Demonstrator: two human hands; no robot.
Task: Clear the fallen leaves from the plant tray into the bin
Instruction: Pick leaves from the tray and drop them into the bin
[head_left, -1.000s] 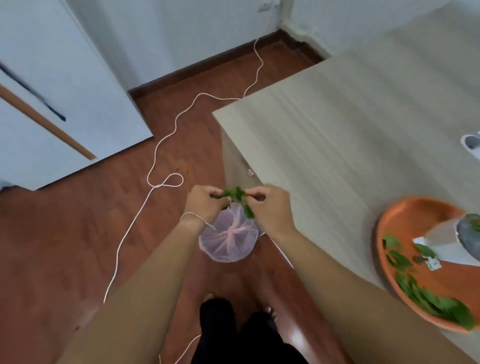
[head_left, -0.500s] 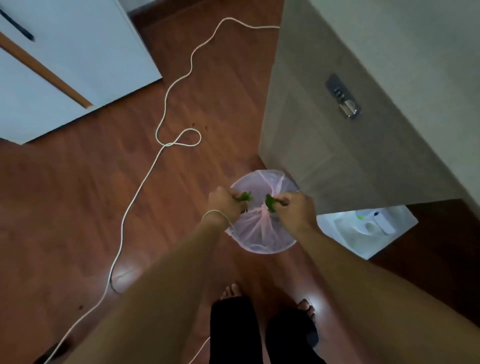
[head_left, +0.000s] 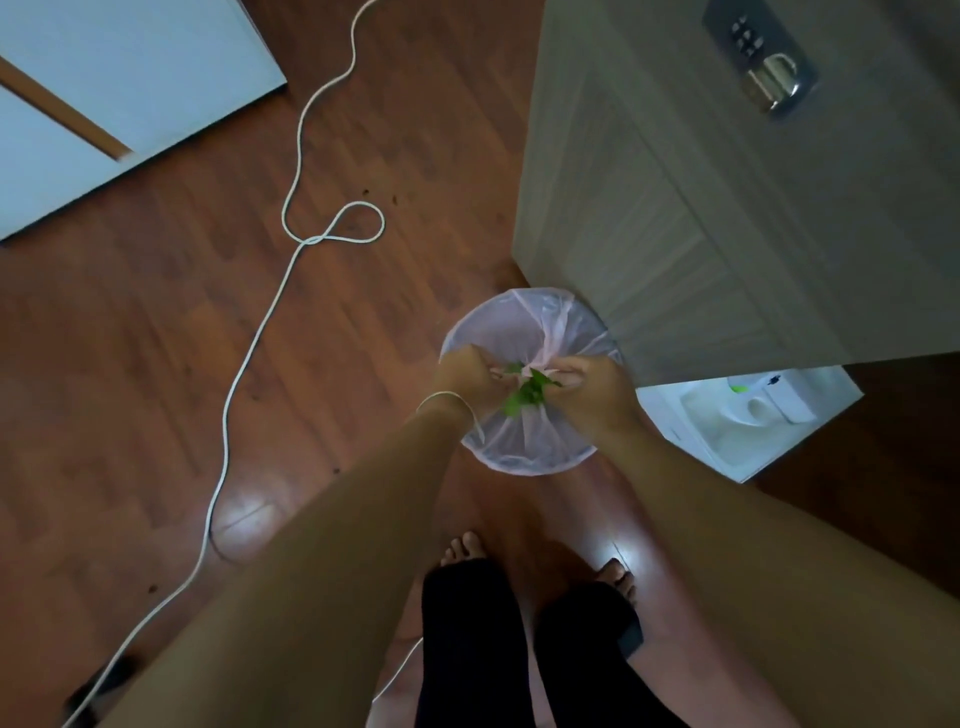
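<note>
Reddish-brown wood flooring (head_left: 156, 364) fills most of the head view, with glare spots near the person's bare feet at about six o'clock. A white cord (head_left: 291, 228) snakes from twelve o'clock down toward eight o'clock, looping once on the way. A pale white panel (head_left: 104, 78) with a wooden strip sits at ten o'clock. A grey wood-grain cabinet (head_left: 727, 208) stands at two o'clock, carrying a metal keypad lock (head_left: 761, 62) near its top edge. At four o'clock, tucked just beside the cabinet's base, lies a white tray (head_left: 727, 426) with small white items in it.

Right at the centre, the bin (head_left: 524, 452) stands on the floor touching the cabinet corner, lined with a thin pink bag whose folds gather toward the middle. Both hands meet over its mouth. The left hand (head_left: 462, 376), with a thin band at the wrist, has its fingers drawn together around green leaves (head_left: 524, 395). The right hand (head_left: 597, 387) pinches the same clump from the three o'clock side. The leaves hang between the two hands directly above the bag's opening, some trailing downward toward six o'clock.
</note>
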